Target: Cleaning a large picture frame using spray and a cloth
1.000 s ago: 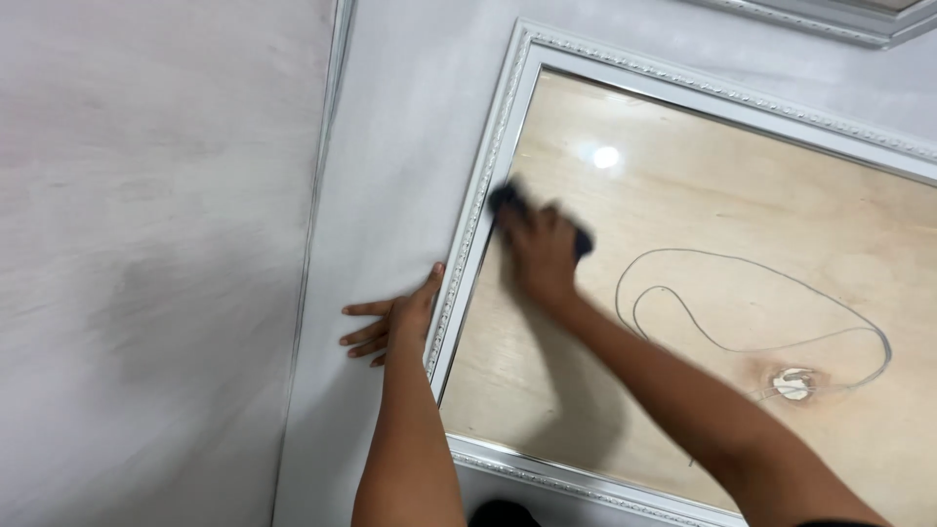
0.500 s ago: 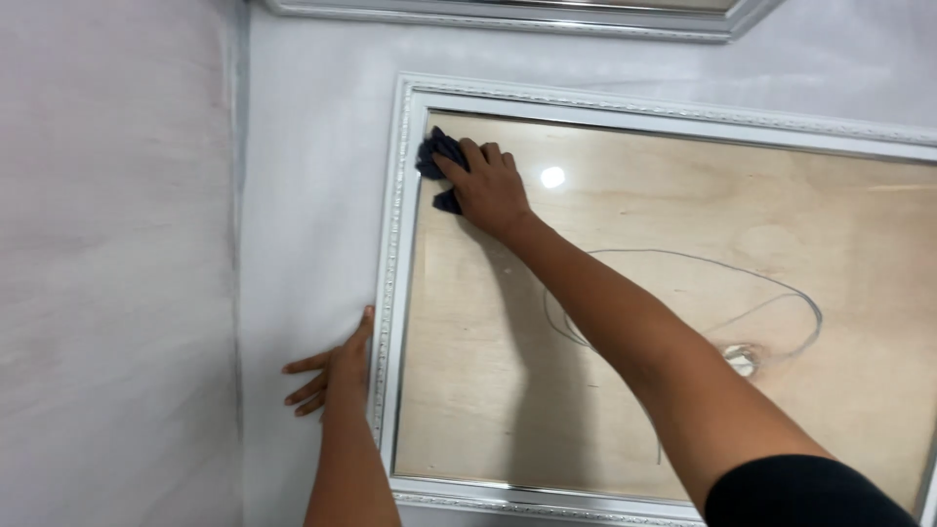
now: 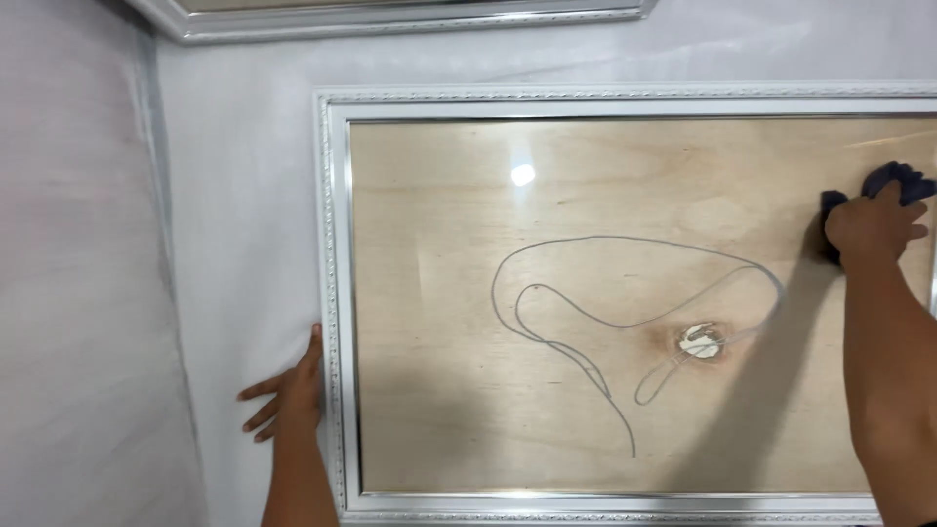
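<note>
Head view, looking down. A white picture frame (image 3: 332,293) with a beaded moulding lies flat on a tabletop covered by a white sheet (image 3: 234,195). Under its glass pane (image 3: 586,195) shows a pale wooden backing board with a thin grey line looping across it and a small knot right of centre; a bright spot of lamp light reflects near the top of the pane. My right hand (image 3: 872,229) rests on the glass near the frame's right edge, its fingers clenched around a dark blue cloth (image 3: 896,182) pressed against the pane. My left hand (image 3: 285,393) lies flat on the sheet, its fingers released and spread, its thumb side touching the outer left edge of the frame, low down. The corner of a second frame (image 3: 390,18) lies above, well apart from both hands.
</note>
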